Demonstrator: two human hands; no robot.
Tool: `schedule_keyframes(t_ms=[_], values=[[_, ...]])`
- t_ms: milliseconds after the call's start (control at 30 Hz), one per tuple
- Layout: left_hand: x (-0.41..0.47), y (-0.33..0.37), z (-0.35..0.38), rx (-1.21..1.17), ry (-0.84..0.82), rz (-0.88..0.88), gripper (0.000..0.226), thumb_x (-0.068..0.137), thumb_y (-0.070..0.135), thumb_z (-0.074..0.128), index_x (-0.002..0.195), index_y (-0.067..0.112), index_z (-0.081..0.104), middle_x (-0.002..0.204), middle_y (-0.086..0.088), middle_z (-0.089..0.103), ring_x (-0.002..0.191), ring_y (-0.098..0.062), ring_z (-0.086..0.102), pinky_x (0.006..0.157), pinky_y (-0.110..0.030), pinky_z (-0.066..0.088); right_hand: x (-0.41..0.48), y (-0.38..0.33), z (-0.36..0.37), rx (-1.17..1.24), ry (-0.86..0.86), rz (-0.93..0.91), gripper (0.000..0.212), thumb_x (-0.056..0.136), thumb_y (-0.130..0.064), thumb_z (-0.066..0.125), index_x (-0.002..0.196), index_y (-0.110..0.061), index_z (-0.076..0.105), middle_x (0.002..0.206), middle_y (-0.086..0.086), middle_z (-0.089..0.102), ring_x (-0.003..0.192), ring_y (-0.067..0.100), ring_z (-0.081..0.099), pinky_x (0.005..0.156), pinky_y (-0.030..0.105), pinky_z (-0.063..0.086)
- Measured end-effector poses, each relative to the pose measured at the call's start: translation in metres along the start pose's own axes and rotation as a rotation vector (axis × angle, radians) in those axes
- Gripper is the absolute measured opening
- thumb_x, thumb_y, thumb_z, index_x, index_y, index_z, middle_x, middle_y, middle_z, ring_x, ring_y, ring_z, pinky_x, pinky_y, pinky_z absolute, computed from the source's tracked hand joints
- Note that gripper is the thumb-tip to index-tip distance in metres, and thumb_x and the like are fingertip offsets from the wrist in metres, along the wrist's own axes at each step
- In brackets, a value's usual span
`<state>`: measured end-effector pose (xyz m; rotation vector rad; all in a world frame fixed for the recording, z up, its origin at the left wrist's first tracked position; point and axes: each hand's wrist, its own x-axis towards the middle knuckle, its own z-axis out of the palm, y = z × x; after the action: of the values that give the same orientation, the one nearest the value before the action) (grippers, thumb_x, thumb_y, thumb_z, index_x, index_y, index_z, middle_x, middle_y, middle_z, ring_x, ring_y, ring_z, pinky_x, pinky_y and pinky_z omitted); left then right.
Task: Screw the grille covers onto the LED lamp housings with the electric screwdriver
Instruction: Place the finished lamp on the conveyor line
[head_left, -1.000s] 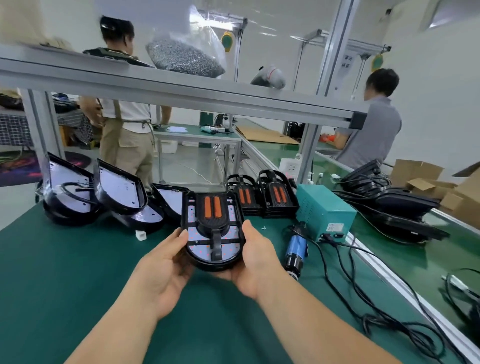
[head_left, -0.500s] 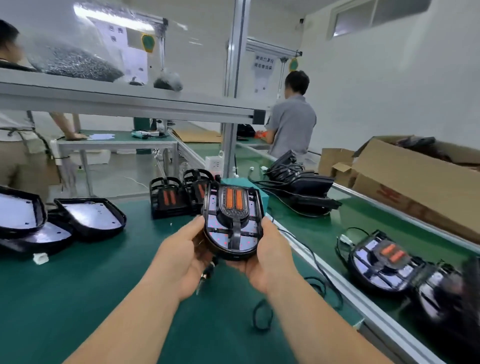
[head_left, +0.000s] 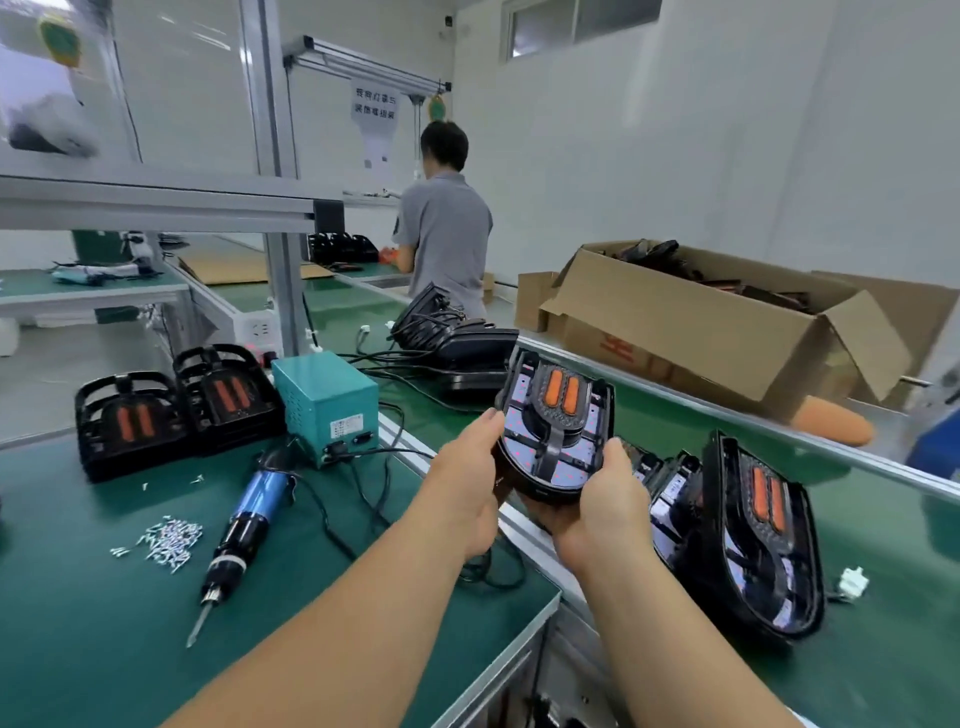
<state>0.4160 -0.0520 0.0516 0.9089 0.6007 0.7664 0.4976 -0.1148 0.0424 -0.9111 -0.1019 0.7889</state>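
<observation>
Lamp housing (head_left: 556, 431) held between both hands, left hand (head_left: 462, 493) and right hand (head_left: 602, 512) fingers curled round its edges.

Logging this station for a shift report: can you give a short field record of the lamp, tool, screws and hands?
lamp: black LED lamp with orange lenses and grille cover, held above the bench edge
hands: left hand and right hand grip its sides
tool: blue-and-black electric screwdriver, lying untouched on the green mat
screws: loose silver screws, left of screwdriver
</observation>
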Motion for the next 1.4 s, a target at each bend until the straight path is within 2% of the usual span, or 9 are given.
schedule_keyframes(t_ms=[200,400,500,600,667,733,867,1067,1400], values=[[0.029,-0.019,0.023,0.121,-0.073,0.02,0.037,0.106,0.016,0.043,0.14,0.02,0.055,0.119,0.002,0.072,0.1,-0.011,0.07,0.077,-0.025,0.056,0.024,-0.007,-0.016,0.103,0.14,-0.05,0.036,0.105,-0.044,0.039,0.108,-0.021,0.067,0.103,0.015,0.074,0.093,0.039,0.071,0.075,0.066,0.055],[0.054,-0.031,0.029,0.195,-0.063,-0.015,0.035,0.106,0.016,0.044,0.139,0.02,0.056,0.104,0.008,0.075,0.09,-0.008,0.072,0.068,-0.023,0.057,0.041,-0.011,-0.028,0.039,0.15,-0.092,0.041,0.106,-0.048,0.034,0.099,-0.022,0.065,0.074,0.005,0.077,0.071,0.03,0.074,0.068,0.055,0.06],[0.063,-0.04,0.028,0.184,-0.027,-0.04,0.037,0.107,0.015,0.043,0.142,0.02,0.053,0.134,-0.004,0.064,0.12,-0.02,0.062,0.099,-0.036,0.053,0.041,-0.012,-0.032,-0.188,0.191,-0.138,0.044,0.108,-0.041,0.03,0.137,-0.018,0.053,0.131,0.011,0.065,0.111,0.028,0.066,0.097,0.032,0.051],[0.068,-0.042,0.026,0.157,-0.02,-0.032,0.035,0.107,0.014,0.041,0.137,0.021,0.057,0.126,-0.005,0.068,0.105,-0.015,0.068,0.083,-0.029,0.058,0.042,-0.005,-0.037,-0.343,0.23,-0.3,0.051,0.108,-0.026,0.032,0.155,-0.006,0.025,0.16,0.012,0.029,0.139,0.03,0.037,0.092,-0.001,0.034],[0.071,-0.044,0.026,0.179,-0.022,-0.016,0.032,0.107,0.013,0.04,0.129,0.024,0.06,0.108,0.001,0.073,0.093,-0.01,0.071,0.072,-0.024,0.058,0.036,0.0,-0.038,-0.546,0.189,-0.418,0.06,0.106,-0.043,0.03,0.158,-0.016,0.016,0.166,-0.005,0.016,0.151,0.014,0.016,0.122,0.024,0.018],[0.072,-0.048,0.028,0.234,-0.035,-0.006,0.032,0.107,0.011,0.038,0.129,0.022,0.059,0.108,0.002,0.074,0.098,-0.01,0.07,0.082,-0.026,0.058,0.036,0.003,-0.036,-0.663,0.175,-0.494,0.062,0.105,-0.047,0.027,0.158,-0.017,0.015,0.166,-0.008,0.009,0.152,0.006,0.004,0.126,0.036,0.006],[0.067,-0.057,0.029,0.447,-0.09,0.064,0.044,0.107,0.012,0.037,0.151,0.019,0.04,0.137,0.007,0.054,0.106,0.006,0.055,0.09,-0.015,0.044,0.048,0.003,-0.034,-0.777,0.087,-0.557,0.063,0.103,-0.048,0.026,0.157,-0.014,0.021,0.166,-0.004,0.012,0.151,0.005,0.006,0.125,0.034,0.006],[0.065,-0.044,0.021,0.723,-0.091,0.152,0.05,0.105,0.025,0.043,0.154,0.025,0.034,0.156,0.006,0.039,0.139,-0.011,0.04,0.115,-0.026,0.03,0.06,0.001,-0.029,-0.879,0.062,-0.448,0.066,0.104,-0.051,0.024,0.158,-0.014,0.02,0.167,-0.002,0.009,0.153,0.009,0.005,0.125,0.039,0.005],[0.035,0.029,-0.066,0.509,0.179,0.194,0.026,0.102,0.008,0.049,0.107,0.027,0.066,0.107,0.003,0.062,0.096,-0.009,0.056,0.093,-0.03,0.048,0.026,0.013,0.024,-0.836,-0.059,-0.612,0.062,0.104,-0.048,0.031,0.156,-0.015,0.027,0.164,-0.006,0.02,0.151,0.007,0.013,0.125,0.034,0.008]])
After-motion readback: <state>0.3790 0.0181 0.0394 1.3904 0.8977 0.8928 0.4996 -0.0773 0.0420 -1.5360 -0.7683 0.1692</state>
